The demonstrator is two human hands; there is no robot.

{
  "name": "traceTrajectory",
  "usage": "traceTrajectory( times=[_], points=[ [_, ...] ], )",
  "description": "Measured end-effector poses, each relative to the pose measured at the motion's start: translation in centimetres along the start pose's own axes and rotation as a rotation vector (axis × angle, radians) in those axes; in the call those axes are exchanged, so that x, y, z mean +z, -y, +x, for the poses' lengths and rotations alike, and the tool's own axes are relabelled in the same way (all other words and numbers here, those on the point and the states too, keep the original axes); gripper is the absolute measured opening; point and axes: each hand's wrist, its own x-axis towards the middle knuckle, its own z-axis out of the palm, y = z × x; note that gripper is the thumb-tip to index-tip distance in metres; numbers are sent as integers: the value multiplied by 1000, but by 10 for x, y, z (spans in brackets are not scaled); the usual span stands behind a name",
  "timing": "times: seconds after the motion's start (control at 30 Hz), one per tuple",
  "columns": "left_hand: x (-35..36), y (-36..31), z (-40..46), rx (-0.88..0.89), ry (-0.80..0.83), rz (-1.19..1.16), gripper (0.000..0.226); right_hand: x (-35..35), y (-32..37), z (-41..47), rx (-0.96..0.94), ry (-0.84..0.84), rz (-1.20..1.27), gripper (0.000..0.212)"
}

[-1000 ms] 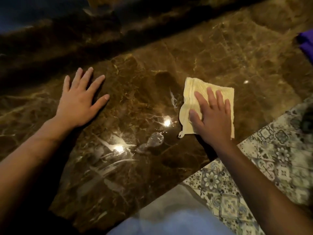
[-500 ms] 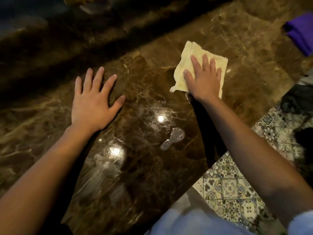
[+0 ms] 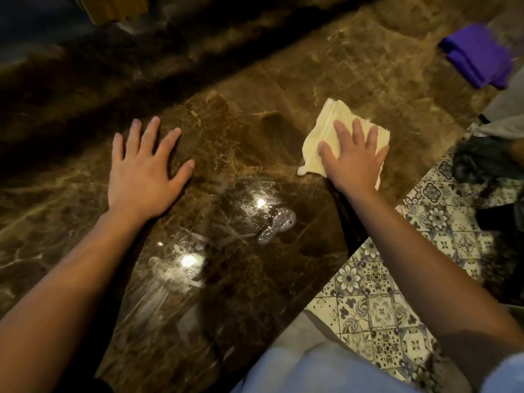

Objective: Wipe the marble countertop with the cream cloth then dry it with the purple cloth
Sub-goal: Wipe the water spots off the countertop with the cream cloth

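The brown marble countertop (image 3: 241, 103) fills most of the view and shines with wet streaks and light spots. My right hand (image 3: 354, 158) lies flat with spread fingers on the folded cream cloth (image 3: 320, 131), pressing it to the marble near the counter's right edge. My left hand (image 3: 141, 171) rests palm down on the bare marble, fingers spread, holding nothing. The folded purple cloth (image 3: 476, 52) lies on the counter at the far right, well beyond my right hand.
The counter's front edge runs diagonally from lower left to right; below it is patterned tile floor (image 3: 377, 293). Dark items (image 3: 482, 163) sit on the floor at right. A yellow object (image 3: 116, 8) shows at the top left. A dark backsplash runs along the back.
My right hand first pushed the cream cloth away from me across the marble, then drew it back nearer. The view shifted, showing more of the purple cloth. My left hand stayed planted.
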Motion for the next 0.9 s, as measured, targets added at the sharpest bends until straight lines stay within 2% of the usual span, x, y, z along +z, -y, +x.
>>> traceTrajectory(
  times=[0.17, 0.3, 0.43, 0.6, 0.7, 0.77, 0.9],
  points=[
    [3, 6, 2, -20, -10, 8, 73, -4, 10, 53, 48, 50, 24, 71],
    [5, 4, 2, -21, -2, 20, 73, 3, 15, 1, -98, 86, 7, 70],
    [3, 1, 0, -42, 9, 23, 73, 11, 3, -71, -235, 51, 1, 66],
    [-2, -3, 0, -48, 9, 0, 75, 5, -18, -72, -276, -11, 159, 55],
    [-4, -7, -2, -58, 12, -5, 77, 4, -25, -42, -241, -5, 88, 61],
    [-5, -8, -1, -60, 14, -5, 77, -1, -28, -12, -155, 14, 13, 67],
    [-5, -9, -1, -70, 18, 10, 77, -8, -16, 36, -88, 20, 44, 72]
  ],
)
